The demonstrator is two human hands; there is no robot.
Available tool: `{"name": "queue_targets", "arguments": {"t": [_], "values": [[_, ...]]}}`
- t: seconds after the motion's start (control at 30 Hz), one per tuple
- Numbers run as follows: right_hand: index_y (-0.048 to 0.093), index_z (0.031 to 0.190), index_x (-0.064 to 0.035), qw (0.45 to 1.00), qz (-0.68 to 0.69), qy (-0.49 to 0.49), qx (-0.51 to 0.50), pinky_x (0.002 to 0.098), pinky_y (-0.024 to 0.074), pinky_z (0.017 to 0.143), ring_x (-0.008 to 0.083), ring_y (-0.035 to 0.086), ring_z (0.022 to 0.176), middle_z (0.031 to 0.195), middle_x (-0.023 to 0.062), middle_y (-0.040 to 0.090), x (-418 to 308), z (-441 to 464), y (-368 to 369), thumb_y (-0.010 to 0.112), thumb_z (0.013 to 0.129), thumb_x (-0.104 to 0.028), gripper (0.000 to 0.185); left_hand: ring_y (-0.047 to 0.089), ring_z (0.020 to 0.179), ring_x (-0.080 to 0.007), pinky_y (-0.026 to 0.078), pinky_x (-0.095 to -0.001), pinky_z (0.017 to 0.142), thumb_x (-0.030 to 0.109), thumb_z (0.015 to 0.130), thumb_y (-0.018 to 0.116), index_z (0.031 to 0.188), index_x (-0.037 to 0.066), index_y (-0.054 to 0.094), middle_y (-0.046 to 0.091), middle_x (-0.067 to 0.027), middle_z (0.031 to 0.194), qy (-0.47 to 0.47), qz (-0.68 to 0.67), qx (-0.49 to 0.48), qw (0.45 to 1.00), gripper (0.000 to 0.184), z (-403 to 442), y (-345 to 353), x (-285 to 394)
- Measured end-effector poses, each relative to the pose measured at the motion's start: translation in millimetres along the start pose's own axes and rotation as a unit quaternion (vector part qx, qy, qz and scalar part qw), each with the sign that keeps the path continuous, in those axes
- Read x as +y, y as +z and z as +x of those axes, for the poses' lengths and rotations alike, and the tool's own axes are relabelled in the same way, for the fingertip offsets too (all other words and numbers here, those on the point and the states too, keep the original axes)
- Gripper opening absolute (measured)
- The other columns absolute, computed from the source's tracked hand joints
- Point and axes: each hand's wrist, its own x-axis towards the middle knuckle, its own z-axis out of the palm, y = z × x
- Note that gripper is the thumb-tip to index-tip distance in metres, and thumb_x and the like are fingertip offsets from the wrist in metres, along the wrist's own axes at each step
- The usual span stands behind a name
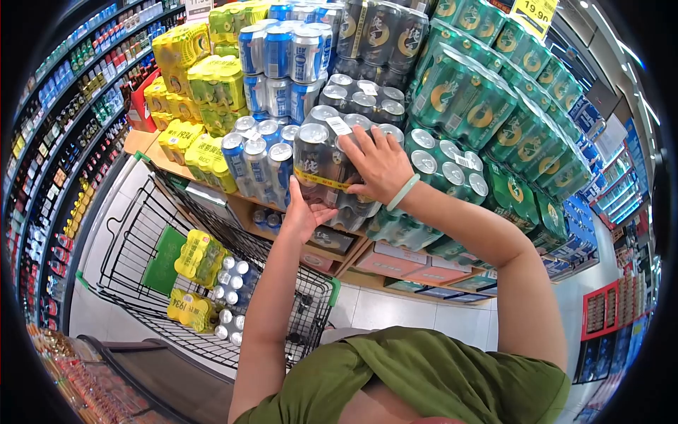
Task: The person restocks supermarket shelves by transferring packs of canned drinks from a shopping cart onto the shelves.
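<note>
Green cloth of the shirt [438,360] lies nearest, with both bare forearms reaching past it to the black pack [310,152] of cans at the front of the display. Getting a two-handed hold on this pack looks to be the step in hand. The right hand [383,168], with a pale band [403,192] at the wrist, clasps it from above, fingers spread over the can tops and thumb down on the front side, near the yellow strip [311,178]. The left hand [305,216] is open, thumb up by the pack's lower corner, fingers stretched along below. To bear the weight, the next move would call for the left palm squarely under the base while the right steadies the top. Blue-and-white cans [258,166] stand just beside, green packs [452,169] on the other side; below is the cart [116,290], with yellow packs [200,256] and silver-topped cans [227,295] inside. The pack's underside and far side are hidden, so whether it is raised or resting cannot be told, nor how firmly the left fingers touch it. The left forearm covers part of the cart, and one price sign [198,7] is cut off at the top.
</note>
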Motion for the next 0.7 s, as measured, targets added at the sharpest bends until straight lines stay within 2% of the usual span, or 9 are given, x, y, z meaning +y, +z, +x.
{"name": "queue_targets", "arguments": {"t": [0.2, 0.27, 0.33, 0.4, 0.53, 0.6, 0.7], "values": [[0.033, 0.138, -0.0138, 1.0, 0.003, -0.012, 0.02, 0.0521, 0.0376, 0.094, 0.0419, 0.042, 0.12, 0.136, 0.0182, 0.039, -1, -7, 4, 0.084, 0.059, -0.038, 0.097, 0.058, 0.099, -0.0314, 0.05, -0.0422, 0.091, 0.074, 0.087, 0.015, 0.136, 0.0, 0.031, 0.053, -0.0228, 0.114, -0.018, -0.004, 0.042, 0.999, 0.09, -4, 8, -1], [0.033, 0.138, -0.0141, 1.0, 0.009, -0.012, 0.011, 0.0521, 0.0375, 0.094, 0.0418, 0.042, 0.12, 0.137, 0.0176, 0.039, 0, -5, 3, 0.084, 0.059, -0.038, 0.097, 0.059, 0.1, -0.0307, 0.05, -0.0421, 0.09, 0.075, 0.087, 0.015, 0.134, 0.002, 0.034, 0.054, -0.0201, 0.114, -0.002, 0.028, -0.005, 1.0, 0.089, -3, 4, -1], [0.035, 0.137, -0.0154, 1.0, 0.013, -0.005, 0.02, 0.0512, 0.038, 0.094, 0.0407, 0.042, 0.12, 0.137, 0.0163, 0.038, -1, -4, 7, 0.084, 0.059, -0.037, 0.095, 0.06, 0.097, -0.0296, 0.051, -0.0414, 0.088, 0.075, 0.087, 0.018, 0.132, 0.003, 0.038, 0.055, -0.0178, 0.111, 0.01, 0.012, 0.011, 1.0, 0.087, 6, -3, -6], [0.038, 0.137, -0.0163, 0.999, -0.005, -0.003, 0.048, 0.047, 0.0391, 0.094, 0.0372, 0.044, 0.12, 0.137, 0.0127, 0.042, -2, -4, 10, 0.082, 0.058, -0.039, 0.093, 0.06, 0.097, -0.0297, 0.052, -0.0412, 0.088, 0.077, 0.086, 0.019, 0.134, 0.003, 0.036, 0.056, -0.0181, 0.111, 0.011, 0.018, -0.031, 0.999, 0.089, 11, -11, -5], [0.04, 0.136, -0.0165, 0.998, -0.02, -0.012, 0.066, 0.0437, 0.0411, 0.094, 0.0358, 0.047, 0.117, 0.134, 0.0121, 0.045, 1, 0, 14, 0.082, 0.059, -0.041, 0.091, 0.06, 0.098, -0.0295, 0.051, -0.0395, 0.089, 0.078, 0.084, 0.017, 0.135, 0.001, 0.035, 0.056, -0.0202, 0.11, -0.018, 0.043, -0.015, 0.999, 0.095, 15, -13, 3], [0.039, 0.136, -0.0165, 0.997, -0.023, -0.014, 0.066, 0.0433, 0.0414, 0.094, 0.0352, 0.048, 0.117, 0.134, 0.0114, 0.045, 3, 1, 17, 0.082, 0.059, -0.041, 0.091, 0.06, 0.098, -0.0301, 0.051, -0.0387, 0.09, 0.079, 0.084, 0.015, 0.135, -0.001, 0.036, 0.055, -0.0211, 0.111, -0.022, 0.089, -0.042, 0.995, 0.097, 16, -17, 7], [0.039, 0.135, -0.0175, 0.997, -0.02, -0.017, 0.072, 0.0439, 0.0416, 0.093, 0.0348, 0.048, 0.117, 0.133, 0.0109, 0.045, 3, 3, 20, 0.082, 0.06, -0.041, 0.09, 0.061, 0.101, -0.0326, 0.051, -0.0381, 0.089, 0.077, 0.085, 0.015, 0.134, -0.007, 0.035, 0.056, -0.0263, 0.114, -0.059, 0.139, -0.017, 0.988, 0.099, 15, -22, 23]]}}
